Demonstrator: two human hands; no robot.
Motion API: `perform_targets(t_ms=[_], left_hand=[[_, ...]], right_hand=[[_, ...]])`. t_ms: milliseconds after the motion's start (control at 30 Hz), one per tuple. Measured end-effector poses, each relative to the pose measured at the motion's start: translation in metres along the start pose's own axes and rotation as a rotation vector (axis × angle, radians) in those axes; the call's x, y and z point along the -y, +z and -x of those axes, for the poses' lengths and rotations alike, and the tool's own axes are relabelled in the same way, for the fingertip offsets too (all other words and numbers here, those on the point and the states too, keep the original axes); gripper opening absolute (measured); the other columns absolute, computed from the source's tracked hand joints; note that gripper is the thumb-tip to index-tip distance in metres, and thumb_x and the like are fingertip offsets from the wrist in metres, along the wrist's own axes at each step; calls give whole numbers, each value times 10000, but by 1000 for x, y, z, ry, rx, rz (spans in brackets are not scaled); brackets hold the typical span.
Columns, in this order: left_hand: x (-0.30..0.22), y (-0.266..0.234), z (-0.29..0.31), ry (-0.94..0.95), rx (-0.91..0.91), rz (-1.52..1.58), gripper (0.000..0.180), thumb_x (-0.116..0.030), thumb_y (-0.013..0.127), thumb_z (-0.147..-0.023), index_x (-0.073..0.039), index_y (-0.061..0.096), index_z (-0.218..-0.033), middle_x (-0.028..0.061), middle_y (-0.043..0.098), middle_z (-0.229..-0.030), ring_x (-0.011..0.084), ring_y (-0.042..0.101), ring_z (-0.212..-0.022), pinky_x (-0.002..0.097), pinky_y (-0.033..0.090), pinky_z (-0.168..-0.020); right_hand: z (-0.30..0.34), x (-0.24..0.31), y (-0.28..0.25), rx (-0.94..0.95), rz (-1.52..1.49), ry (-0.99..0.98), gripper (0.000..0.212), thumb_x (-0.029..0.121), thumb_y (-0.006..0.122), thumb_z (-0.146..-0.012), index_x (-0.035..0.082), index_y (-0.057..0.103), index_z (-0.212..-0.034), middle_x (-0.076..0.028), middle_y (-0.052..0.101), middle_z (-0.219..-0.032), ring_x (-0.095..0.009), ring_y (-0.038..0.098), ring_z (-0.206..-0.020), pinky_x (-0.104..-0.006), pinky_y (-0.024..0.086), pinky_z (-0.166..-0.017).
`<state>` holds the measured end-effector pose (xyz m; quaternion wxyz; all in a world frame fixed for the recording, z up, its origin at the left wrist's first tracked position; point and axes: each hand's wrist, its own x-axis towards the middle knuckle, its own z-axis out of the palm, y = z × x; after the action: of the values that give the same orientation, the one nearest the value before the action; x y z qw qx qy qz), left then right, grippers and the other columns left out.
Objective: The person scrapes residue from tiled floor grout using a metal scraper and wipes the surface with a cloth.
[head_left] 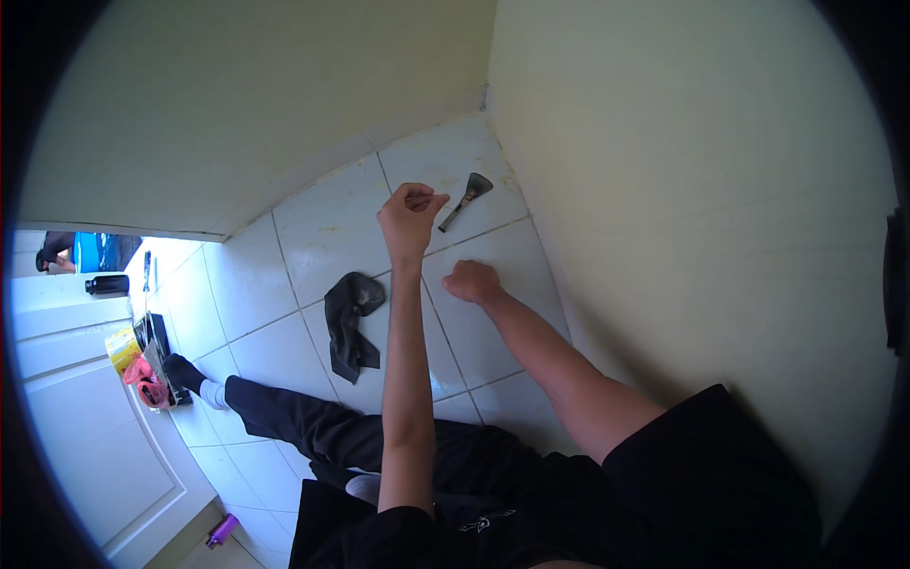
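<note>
My left hand [412, 223] is raised over the tiled floor, its thumb and fingertips pinched together. Anything between those fingertips is too small to make out. Just right of it lies a small scraper-like tool [464, 203] with a dark handle and a flat, fanned end, apart from the fingers. Lower and to the right, my right hand [472, 282] is closed into a fist, and its palm side is hidden. A crumpled dark grey cloth [349, 329] lies on the tiles left of my left forearm.
Pale walls [682, 171] meet in a corner ahead. My outstretched leg [294, 412] crosses the floor to the left. Beyond my foot are a yellow package [121, 349], a red plastic bag [142, 373] and a black bottle [107, 284]. A purple bottle [222, 531] lies by the white door [104, 446].
</note>
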<state>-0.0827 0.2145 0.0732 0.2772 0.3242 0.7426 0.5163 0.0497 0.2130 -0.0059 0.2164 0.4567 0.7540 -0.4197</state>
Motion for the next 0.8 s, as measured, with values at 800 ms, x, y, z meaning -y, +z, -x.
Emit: perform_targets(t_ms=[800], left_hand=[[67,68,-10,-338,827,-453,393,-369,467,-1031,-24,655,-1018,125,644,-774,263,630,-674,408,501,-567]], right_hand=[[-13,-15,17,-47,9,-28,447,389,530,-894,29,711,-1088,-188,724,-1119,-344,688,-1069,-456,533,-929]])
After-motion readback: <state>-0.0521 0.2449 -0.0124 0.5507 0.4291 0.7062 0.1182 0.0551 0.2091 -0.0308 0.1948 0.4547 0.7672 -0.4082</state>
